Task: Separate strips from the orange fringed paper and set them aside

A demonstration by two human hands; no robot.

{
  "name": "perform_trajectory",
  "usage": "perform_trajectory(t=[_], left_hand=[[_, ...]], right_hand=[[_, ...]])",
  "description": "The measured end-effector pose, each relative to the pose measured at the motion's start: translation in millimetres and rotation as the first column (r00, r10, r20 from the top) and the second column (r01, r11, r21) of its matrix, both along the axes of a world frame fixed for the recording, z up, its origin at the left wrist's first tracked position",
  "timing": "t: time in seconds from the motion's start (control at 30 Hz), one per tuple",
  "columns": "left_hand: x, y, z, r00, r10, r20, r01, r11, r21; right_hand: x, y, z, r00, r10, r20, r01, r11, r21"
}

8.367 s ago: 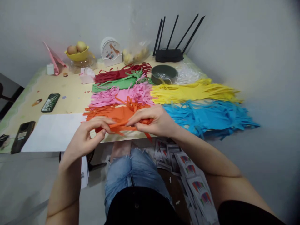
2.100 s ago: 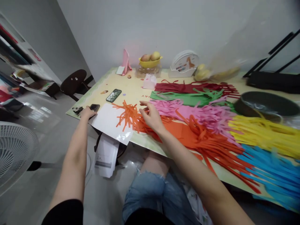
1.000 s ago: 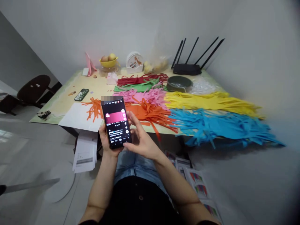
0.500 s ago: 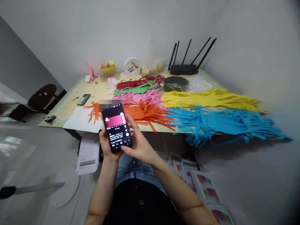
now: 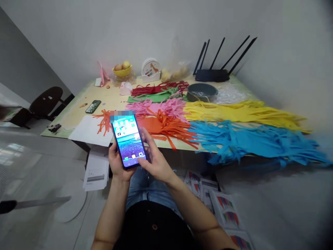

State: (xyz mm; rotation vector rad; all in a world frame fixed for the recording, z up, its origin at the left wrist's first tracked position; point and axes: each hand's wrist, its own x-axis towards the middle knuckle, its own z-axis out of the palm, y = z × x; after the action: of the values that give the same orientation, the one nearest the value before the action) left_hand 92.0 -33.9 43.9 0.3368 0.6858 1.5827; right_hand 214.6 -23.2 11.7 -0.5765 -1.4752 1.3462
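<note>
A black smartphone [image 5: 128, 140] with a lit home screen is held upright over my lap, in front of the table edge. My left hand [image 5: 117, 166] cups it from below and behind. Around its right side curls my right hand [image 5: 154, 157], thumb at the lower edge of the screen. Just beyond the phone lie orange paper strips [image 5: 166, 126], a small bunch of them [image 5: 104, 119] on a white sheet [image 5: 90, 130].
The table [image 5: 75, 113] carries blue [image 5: 249, 140], yellow [image 5: 241, 111], pink [image 5: 161, 106], green and red strip piles, a dark bowl [image 5: 202, 92], a router [image 5: 212, 73], a second phone [image 5: 93, 106] and a fruit bowl [image 5: 121, 70]. Printed packets [image 5: 221, 208] lie on the floor, right.
The phone screen has switched from a dark page with a pink banner to a bright home screen. Earlier my left hand fetched the phone from the table's left edge; both hands left the orange strips.
</note>
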Motion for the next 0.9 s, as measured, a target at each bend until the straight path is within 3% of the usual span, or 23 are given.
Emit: perform_trajectory(t=[0.2, 0.4, 0.53, 0.9], left_hand=[[-1, 20, -8.4, 0.997, -0.078, -0.021, 0.077, 0.997, -0.012], [2, 35, -20.0, 1.0, 0.0, -0.015, -0.001, 0.999, -0.04], [1, 38, -26.6, 0.999, 0.017, -0.036, -0.021, 0.996, -0.088], [-8, 53, -23.8, 0.998, 0.066, 0.015, -0.063, 0.985, -0.159]], right_hand=[[-5, 26, 5.8, 0.985, -0.171, 0.014, 0.171, 0.979, -0.112], [-8, 60, 20.9, 0.958, -0.261, 0.118, 0.266, 0.963, -0.032], [-15, 74, 21.5, 0.928, -0.302, 0.219, 0.31, 0.951, 0.001], [-21, 89, -7.7, 0.99, -0.141, -0.005, 0.138, 0.978, -0.159]])
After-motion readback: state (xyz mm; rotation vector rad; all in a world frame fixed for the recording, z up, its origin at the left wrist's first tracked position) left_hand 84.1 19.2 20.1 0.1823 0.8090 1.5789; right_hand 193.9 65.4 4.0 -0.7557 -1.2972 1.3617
